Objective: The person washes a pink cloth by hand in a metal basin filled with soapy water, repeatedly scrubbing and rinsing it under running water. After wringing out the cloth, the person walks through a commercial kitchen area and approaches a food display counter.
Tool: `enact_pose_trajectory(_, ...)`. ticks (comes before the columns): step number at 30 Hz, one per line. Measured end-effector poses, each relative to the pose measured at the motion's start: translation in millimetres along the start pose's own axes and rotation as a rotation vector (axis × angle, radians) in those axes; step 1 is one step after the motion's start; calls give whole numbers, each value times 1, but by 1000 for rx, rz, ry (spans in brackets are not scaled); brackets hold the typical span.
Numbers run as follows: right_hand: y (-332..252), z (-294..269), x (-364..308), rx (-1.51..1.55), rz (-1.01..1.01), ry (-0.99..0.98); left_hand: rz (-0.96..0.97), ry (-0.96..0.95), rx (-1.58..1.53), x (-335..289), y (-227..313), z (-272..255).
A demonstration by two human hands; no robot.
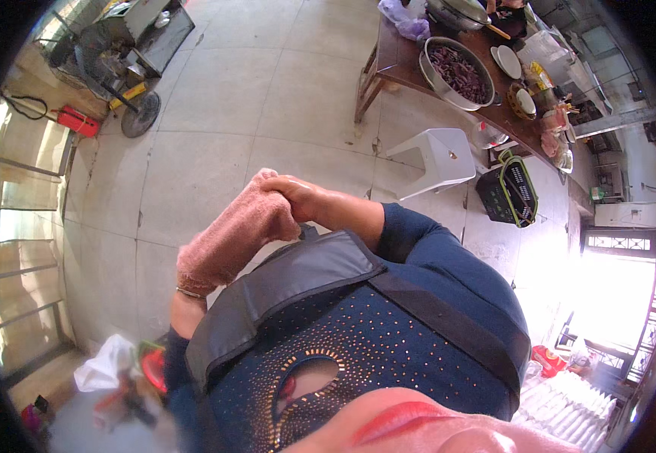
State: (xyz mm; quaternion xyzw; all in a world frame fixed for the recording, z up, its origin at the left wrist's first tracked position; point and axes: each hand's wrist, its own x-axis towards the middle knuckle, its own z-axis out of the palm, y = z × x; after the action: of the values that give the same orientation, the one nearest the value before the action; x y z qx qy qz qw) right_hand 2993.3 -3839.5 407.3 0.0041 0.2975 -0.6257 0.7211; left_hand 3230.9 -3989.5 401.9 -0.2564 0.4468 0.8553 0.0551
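Note:
A fuzzy pink towel (229,230) covers my left hand from the wrist forward. The left fingers are hidden beneath it; only my left wrist (186,311) with a thin bracelet shows at the lower end. My right hand (291,198) is closed on the upper end of the towel, fingers bent over the cloth. Both arms are bent in front of my body, close to a dark grey strap bag or harness panel (297,275) on my chest.
A brown table (399,64) at the upper right bears a large metal basin (432,72) of purplish pieces. By it are a white stool (442,155) and a black-green basket (503,192). A standing fan (140,115) and a red box (78,121) are at the upper left.

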Motion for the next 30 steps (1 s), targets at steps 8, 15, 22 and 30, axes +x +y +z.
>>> enact_pose_trajectory(8,3,-15,13,193,-22,10,285,207,-300,-22,-8,-9)
enact_pose_trajectory(15,14,-29,19,228,-131,109,217,163,-845,-27,4,7)
enact_pose_trajectory(22,16,-68,24,328,158,210,-27,144,-380,21,8,-10)
enact_pose_trajectory(30,-99,75,-12,-467,-745,-226,805,187,41,-38,152,53)
